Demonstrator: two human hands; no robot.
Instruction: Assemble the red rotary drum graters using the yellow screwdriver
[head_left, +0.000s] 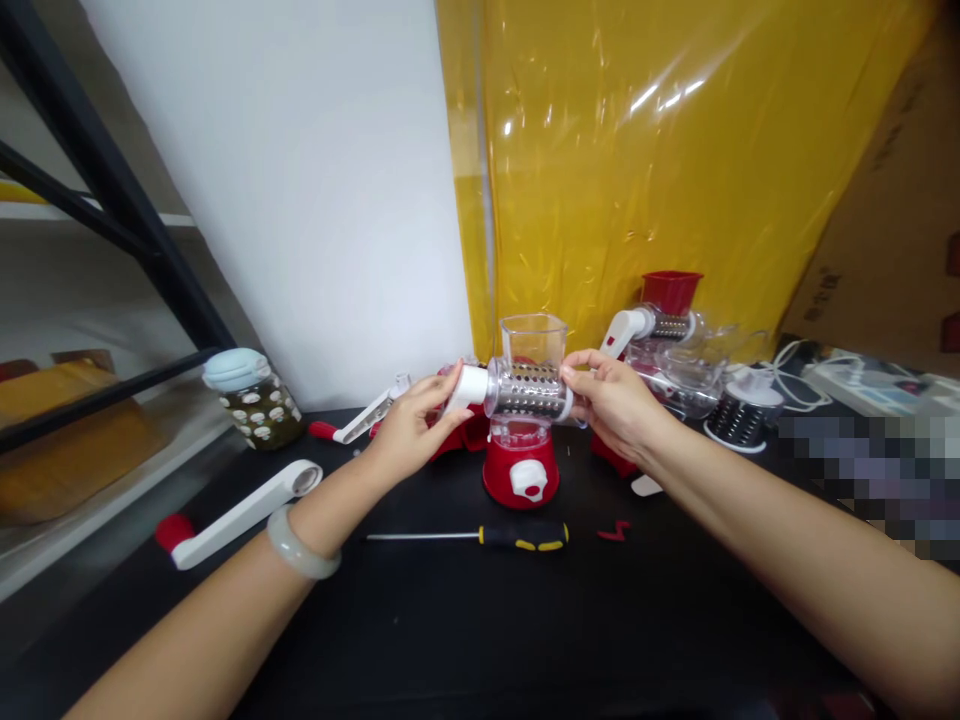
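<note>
A rotary drum grater with a red base, white knob and clear plastic hopper stands upright before me. Its perforated metal grating drum lies sideways in the clear housing. My left hand is closed around a white cylindrical hub at the housing's left end; whether a handle extends from it is hidden by my fingers. At the drum's right end, my right hand pinches the white-rimmed edge between thumb and fingers.
Nearer me lie a screwdriver and a small red plastic piece. A white crank handle and a jar are at left. Another grater, a spare drum and white cables are at right.
</note>
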